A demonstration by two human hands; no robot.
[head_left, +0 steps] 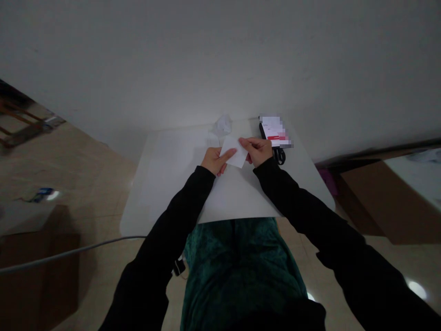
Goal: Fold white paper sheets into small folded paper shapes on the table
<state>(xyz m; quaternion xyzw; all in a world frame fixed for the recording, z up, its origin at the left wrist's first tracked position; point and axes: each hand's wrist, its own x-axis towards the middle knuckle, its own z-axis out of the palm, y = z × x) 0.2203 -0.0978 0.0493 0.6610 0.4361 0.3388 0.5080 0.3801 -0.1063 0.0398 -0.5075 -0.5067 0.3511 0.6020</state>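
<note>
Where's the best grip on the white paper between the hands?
Probably pinch the paper by its side edges, coming from above with the left hand and right hand: it is thin and flat, so finger-and-thumb edge pinches suit it.

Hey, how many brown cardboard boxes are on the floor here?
2: one brown cardboard box at lower left, another brown cardboard box right of the white tabletop. Others may be hidden.

Dim, diffuse lighting; specular glare spots mark the tiled floor point(82, 170); wide-angle distortion curves the frame edges.
</note>
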